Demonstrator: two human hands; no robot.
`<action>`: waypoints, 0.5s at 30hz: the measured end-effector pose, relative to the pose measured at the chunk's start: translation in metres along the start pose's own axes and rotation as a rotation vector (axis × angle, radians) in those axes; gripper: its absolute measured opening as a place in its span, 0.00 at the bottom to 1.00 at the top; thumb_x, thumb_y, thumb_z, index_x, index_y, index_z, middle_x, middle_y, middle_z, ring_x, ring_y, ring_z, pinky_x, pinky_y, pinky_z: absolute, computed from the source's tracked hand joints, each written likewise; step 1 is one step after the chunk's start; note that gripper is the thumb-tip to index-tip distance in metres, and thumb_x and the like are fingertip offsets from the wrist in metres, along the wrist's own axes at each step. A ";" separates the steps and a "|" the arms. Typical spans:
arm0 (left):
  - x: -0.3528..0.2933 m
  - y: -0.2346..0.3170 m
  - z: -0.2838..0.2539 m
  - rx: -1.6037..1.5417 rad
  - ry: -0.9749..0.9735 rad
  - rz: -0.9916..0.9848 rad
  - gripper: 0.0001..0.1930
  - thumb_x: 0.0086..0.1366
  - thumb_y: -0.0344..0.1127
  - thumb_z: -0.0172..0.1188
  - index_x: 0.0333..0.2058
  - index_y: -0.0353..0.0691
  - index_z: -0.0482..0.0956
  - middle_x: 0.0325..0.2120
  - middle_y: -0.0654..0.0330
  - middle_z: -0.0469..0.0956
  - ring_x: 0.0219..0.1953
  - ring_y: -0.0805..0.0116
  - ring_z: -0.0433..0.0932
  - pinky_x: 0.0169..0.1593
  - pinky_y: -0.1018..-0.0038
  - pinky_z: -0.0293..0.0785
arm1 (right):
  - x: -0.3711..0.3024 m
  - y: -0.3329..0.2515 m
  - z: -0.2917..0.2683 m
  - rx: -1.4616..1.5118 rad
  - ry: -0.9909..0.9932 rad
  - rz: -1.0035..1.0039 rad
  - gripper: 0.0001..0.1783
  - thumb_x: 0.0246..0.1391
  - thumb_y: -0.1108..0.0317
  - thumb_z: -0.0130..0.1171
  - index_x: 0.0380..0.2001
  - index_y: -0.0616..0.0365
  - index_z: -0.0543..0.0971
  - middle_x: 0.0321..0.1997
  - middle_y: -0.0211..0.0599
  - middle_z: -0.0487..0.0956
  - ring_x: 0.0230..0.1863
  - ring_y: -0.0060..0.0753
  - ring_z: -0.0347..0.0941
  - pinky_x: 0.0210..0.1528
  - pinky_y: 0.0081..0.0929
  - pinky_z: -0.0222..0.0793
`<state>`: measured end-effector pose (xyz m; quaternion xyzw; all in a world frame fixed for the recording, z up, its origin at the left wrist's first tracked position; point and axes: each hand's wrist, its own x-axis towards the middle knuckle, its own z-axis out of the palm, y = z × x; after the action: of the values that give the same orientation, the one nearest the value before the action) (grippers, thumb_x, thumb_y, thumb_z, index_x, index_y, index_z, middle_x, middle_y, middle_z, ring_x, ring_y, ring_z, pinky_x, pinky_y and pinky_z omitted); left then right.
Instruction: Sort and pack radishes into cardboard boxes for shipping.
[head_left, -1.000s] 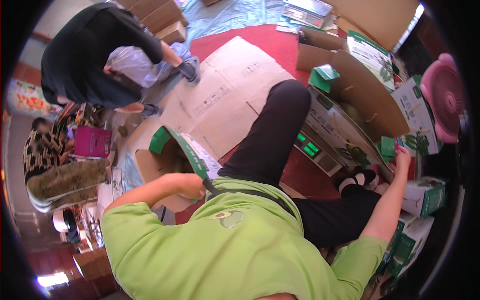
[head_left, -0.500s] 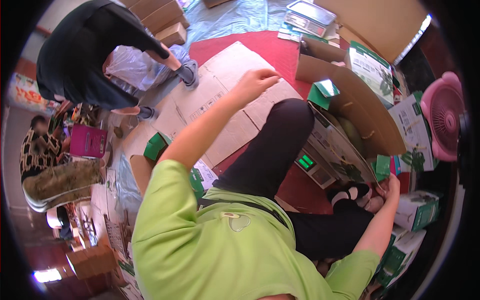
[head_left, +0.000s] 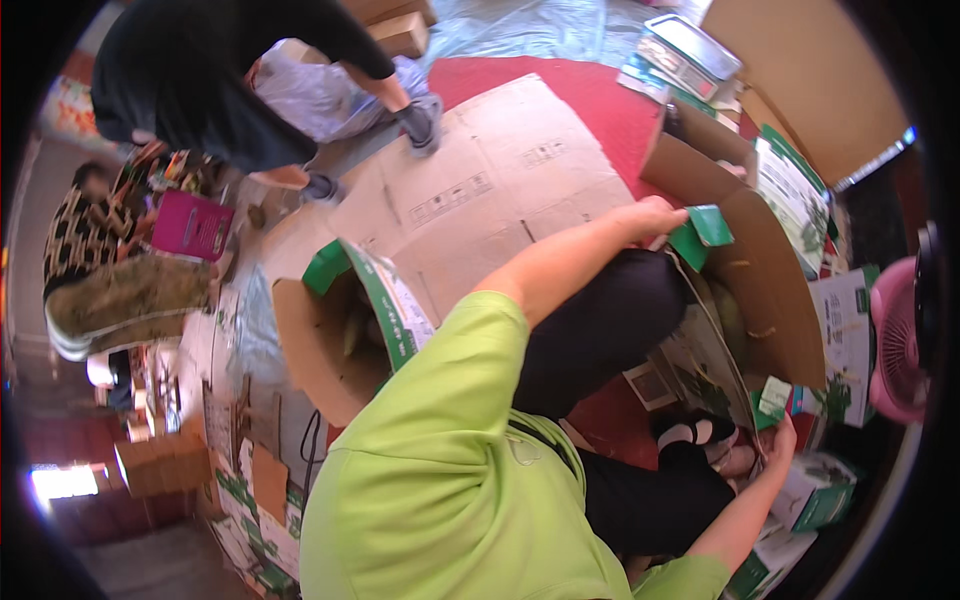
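In front of me on the right is an open cardboard carton with green corner flaps. Large rounded green produce, like melons, lies inside, partly hidden by its walls. My left hand is closed at the carton's far corner, its fingers on a green flap. The near corner is gripped by my right hand, beside another green flap. A scale shows low beside the carton, partly covered.
Another open carton with produce stands at my left. A flattened cardboard sheet covers red flooring. One person bends over a plastic bag; another sits far left. A pink fan stands right, a second scale behind.
My left hand has come right and down from above the cardboard sheet to the carton's far corner. My right hand stays at the near corner. The view has turned left, showing more of the left carton.
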<state>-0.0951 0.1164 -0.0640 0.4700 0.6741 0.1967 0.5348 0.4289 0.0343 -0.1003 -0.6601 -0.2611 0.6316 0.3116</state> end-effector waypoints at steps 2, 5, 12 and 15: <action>0.003 -0.004 0.003 -0.072 0.087 0.009 0.27 0.62 0.55 0.50 0.47 0.37 0.76 0.32 0.52 0.79 0.36 0.60 0.79 0.40 0.64 0.76 | -0.001 -0.005 0.006 0.033 -0.004 0.004 0.18 0.57 0.69 0.46 0.51 0.55 0.72 0.44 0.38 0.78 0.43 0.40 0.77 0.40 0.38 0.77; 0.013 -0.017 0.016 -0.191 0.198 0.078 0.25 0.61 0.53 0.53 0.45 0.35 0.77 0.34 0.48 0.79 0.38 0.55 0.79 0.44 0.63 0.75 | 0.005 -0.007 0.001 -0.001 -0.015 -0.005 0.18 0.57 0.70 0.45 0.51 0.56 0.71 0.44 0.40 0.77 0.43 0.41 0.76 0.41 0.38 0.77; 0.021 -0.017 0.021 -0.183 0.270 0.205 0.22 0.61 0.46 0.55 0.40 0.29 0.79 0.39 0.44 0.79 0.43 0.52 0.78 0.49 0.62 0.71 | -0.008 -0.022 0.026 0.025 0.081 0.046 0.20 0.57 0.73 0.42 0.53 0.57 0.69 0.46 0.42 0.77 0.45 0.45 0.76 0.43 0.40 0.77; 0.030 -0.023 0.019 -0.305 0.250 0.121 0.22 0.62 0.47 0.55 0.39 0.28 0.79 0.38 0.45 0.79 0.42 0.53 0.78 0.48 0.62 0.72 | -0.008 -0.032 0.038 0.038 0.143 -0.008 0.21 0.56 0.73 0.42 0.54 0.57 0.68 0.47 0.42 0.76 0.46 0.46 0.76 0.42 0.41 0.77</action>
<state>-0.0872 0.1258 -0.1041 0.3952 0.6682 0.3851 0.4991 0.3919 0.0534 -0.0716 -0.6966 -0.2288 0.5863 0.3444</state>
